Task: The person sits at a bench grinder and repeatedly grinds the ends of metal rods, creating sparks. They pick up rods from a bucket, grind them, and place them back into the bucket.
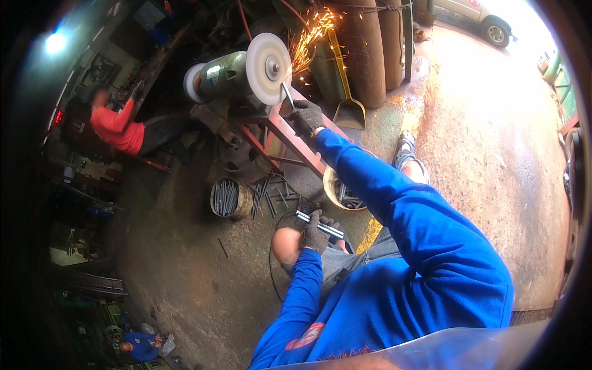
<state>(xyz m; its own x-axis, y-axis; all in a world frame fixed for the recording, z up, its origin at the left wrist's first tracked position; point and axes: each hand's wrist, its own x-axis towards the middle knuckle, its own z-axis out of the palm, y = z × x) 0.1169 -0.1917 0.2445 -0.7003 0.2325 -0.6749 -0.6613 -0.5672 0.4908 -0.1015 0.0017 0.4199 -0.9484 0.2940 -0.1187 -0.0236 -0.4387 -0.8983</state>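
My gloved right hand (306, 117) is closed on a thin metal rod (286, 94). The rod's upper end meets the edge of the large pale wheel (264, 71) of a bench grinder (225, 75). Orange sparks (312, 37) fly up and away from that wheel. Down by my bent knee, my left hand (313, 234), also in a dark glove, is wrapped round several metal rods (333, 231). Their bright ends stick out on both sides of the glove.
A red metal stand (308, 148) carries the grinder. Two buckets of rods, one at left (245, 200) and one by my leg (328, 192), flank loose rods (266, 192) on the floor. A yellow-handled dustpan (349, 111) leans near brown cylinders (364, 55). A person in red (120, 129) works at far left.
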